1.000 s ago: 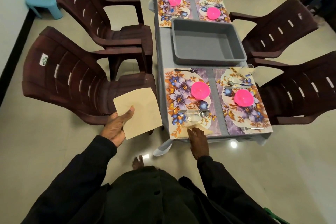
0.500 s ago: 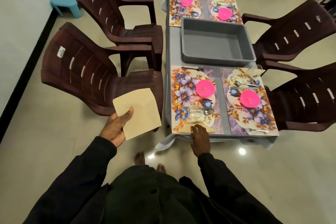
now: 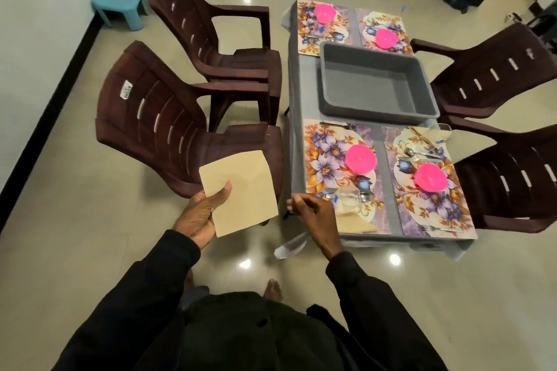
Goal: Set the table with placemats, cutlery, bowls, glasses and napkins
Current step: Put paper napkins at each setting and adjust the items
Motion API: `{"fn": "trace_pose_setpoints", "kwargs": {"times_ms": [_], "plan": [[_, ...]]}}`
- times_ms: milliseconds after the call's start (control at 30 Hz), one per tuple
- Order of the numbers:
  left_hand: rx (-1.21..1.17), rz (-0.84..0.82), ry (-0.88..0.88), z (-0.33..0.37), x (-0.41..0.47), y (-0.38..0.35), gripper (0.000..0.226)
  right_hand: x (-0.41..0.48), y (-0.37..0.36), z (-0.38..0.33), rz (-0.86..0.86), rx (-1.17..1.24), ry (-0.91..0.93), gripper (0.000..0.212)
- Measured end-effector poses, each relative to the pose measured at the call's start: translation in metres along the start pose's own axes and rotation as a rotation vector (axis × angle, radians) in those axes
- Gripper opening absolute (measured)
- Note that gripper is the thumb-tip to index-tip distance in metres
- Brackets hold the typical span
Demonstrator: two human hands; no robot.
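Table (image 3: pixel 297 93) at your 1 o'clock: 4 placemats (image 3: pixel 325 159) laid, 4 pink bowls (image 3: pixel 360 159) on; near 2 show cutlery (image 3: pixel 420 154), glass (image 3: pixel 349 199), folded napkin (image 3: pixel 357 225). Far 2: napkins unseen, likely left. Spare napkin (image 3: pixel 241 190) off table, 11 o'clock, gripped by your left hand (image 3: pixel 199 214); near-square, sides running 11-to-5. Right hand (image 3: pixel 313 211) loosely curled, empty.

"What is the table (image 3: pixel 379 178) carrying?"

"A grey cloth (image 3: pixel 301 84) is covering it, and a grey tub (image 3: pixel 376 84) is sitting on the cloth in the middle."

"And at the ends?"

"The near left placemat (image 3: pixel 325 159) and near right placemat (image 3: pixel 434 205) are lying side by side. The far left placemat (image 3: pixel 307 27) and far right placemat (image 3: pixel 370 24) are lying just beyond the tub."
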State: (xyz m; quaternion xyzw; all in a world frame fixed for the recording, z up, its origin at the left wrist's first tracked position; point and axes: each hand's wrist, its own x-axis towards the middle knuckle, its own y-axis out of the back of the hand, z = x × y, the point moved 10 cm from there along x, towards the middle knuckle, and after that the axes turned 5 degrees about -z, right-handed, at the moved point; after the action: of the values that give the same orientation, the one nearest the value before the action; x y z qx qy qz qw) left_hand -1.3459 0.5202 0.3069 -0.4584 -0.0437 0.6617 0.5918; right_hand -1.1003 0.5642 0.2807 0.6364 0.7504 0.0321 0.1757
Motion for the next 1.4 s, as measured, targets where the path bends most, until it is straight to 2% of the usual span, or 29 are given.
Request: {"fn": "trace_pose_setpoints", "kwargs": {"times_ms": [67, 133, 267, 400, 533, 633, 833, 1067, 1167, 1267, 1400], "plan": [[0.010, -0.014, 0.004, 0.019, 0.000, 0.021, 0.031, 0.012, -0.053, -0.034, -0.167, 0.165, -0.084, 0.026], [0.029, -0.030, 0.002, 0.043, -0.001, 0.048, 0.039, 0.026, -0.104, -0.064, -0.263, 0.148, -0.087, 0.033], [0.052, -0.053, -0.016, 0.102, -0.009, 0.108, 0.079, 0.055, -0.182, -0.112, -0.222, 0.202, -0.037, 0.033], [0.039, -0.027, -0.067, 0.160, -0.018, 0.174, 0.044, 0.080, -0.258, -0.154, -0.218, 0.106, 0.027, 0.028], [0.009, 0.011, -0.134, 0.211, -0.027, 0.233, 0.043, 0.097, -0.326, -0.193, -0.251, 0.054, 0.094, 0.016], [-0.030, 0.065, -0.181, 0.241, -0.036, 0.278, 0.043, 0.106, -0.385, -0.221, -0.339, 0.098, 0.098, 0.010], [-0.120, 0.169, -0.275, 0.304, -0.046, 0.337, 0.041, 0.145, -0.473, -0.261, -0.454, 0.058, 0.185, 0.023], [-0.085, 0.297, -0.337, 0.396, -0.026, 0.393, 0.038, 0.223, -0.551, -0.286, -0.447, 0.031, 0.157, 0.016], [-0.060, 0.338, -0.355, 0.442, -0.001, 0.417, 0.035, 0.269, -0.579, -0.306, -0.421, 0.038, 0.204, 0.014], [-0.041, 0.344, -0.360, 0.483, 0.028, 0.436, 0.035, 0.310, -0.609, -0.325, -0.508, 0.110, 0.169, 0.016], [0.013, 0.317, -0.318, 0.544, 0.076, 0.449, 0.037, 0.362, -0.649, -0.360, -0.664, 0.108, 0.179, 0.032]]}}
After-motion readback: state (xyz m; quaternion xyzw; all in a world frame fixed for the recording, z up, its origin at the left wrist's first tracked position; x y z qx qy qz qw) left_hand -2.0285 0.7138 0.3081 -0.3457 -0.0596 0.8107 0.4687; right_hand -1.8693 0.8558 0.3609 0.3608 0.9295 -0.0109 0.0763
